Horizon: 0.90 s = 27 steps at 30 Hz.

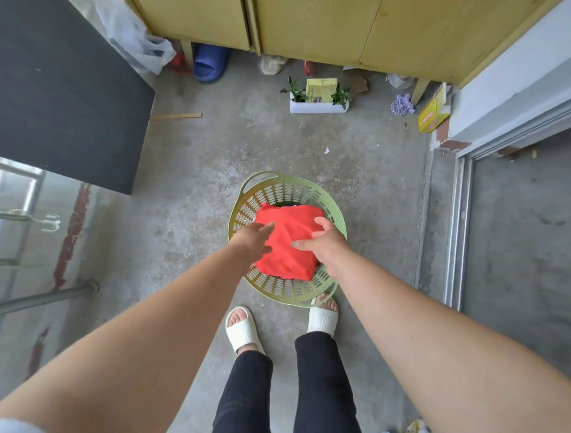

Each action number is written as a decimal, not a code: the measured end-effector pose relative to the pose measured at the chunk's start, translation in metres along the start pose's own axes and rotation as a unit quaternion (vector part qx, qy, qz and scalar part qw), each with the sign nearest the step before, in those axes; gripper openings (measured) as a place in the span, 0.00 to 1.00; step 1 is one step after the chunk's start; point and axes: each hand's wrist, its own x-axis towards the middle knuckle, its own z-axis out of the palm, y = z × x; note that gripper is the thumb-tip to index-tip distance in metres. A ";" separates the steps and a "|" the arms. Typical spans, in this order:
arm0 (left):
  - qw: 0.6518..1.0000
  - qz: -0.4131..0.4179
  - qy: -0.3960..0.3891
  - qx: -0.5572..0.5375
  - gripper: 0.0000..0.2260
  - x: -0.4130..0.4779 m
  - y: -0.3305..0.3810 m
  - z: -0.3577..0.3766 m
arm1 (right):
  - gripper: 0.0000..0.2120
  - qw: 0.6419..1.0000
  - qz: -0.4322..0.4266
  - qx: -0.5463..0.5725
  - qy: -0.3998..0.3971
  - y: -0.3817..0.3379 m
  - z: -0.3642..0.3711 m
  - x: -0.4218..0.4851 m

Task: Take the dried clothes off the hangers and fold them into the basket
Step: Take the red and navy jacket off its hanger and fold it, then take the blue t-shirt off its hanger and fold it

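Both hands are down on a folded red cloth [288, 248]. That cloth lies in a round green basket [280, 287] and fills most of the middle of it, and something dark shows under its far edge. On the cloth's left edge rests the left hand [251, 241], with its fingers out fairly straight and touching the top. On the cloth's right side, the right hand [325, 245] has hold of it: its fingers are bent over the edge and its thumb lies flat on top. The basket has lots of small holes in its wall and a handle on the far side. It sits on a grey floor [195, 174], right in front of the person's feet in white slippers [241, 329]. Further off stands a yellow cupboard [319, 24] with a blue slipper [209, 63] poking out from under it. Near the cupboard, a white box [319, 106] holds little green plants and a yellow packet [321, 89]. On the left there is a big black board [53, 88], some metal bars [44, 297] and a white hook [49, 221].
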 end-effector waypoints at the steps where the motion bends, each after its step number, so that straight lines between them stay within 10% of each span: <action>1: 1.000 0.006 -0.002 -0.017 0.19 -0.016 0.004 -0.002 | 0.43 1.000 -0.009 -0.002 0.000 -0.008 -0.003 -0.014; 12: 0.991 0.088 0.014 -0.103 0.09 -0.155 0.089 -0.037 | 0.22 0.989 -0.128 -0.048 -0.050 -0.149 -0.050 -0.145; 27: 0.952 0.239 0.090 -0.166 0.11 -0.336 0.210 -0.119 | 0.19 0.922 -0.358 -0.111 -0.102 -0.329 -0.085 -0.321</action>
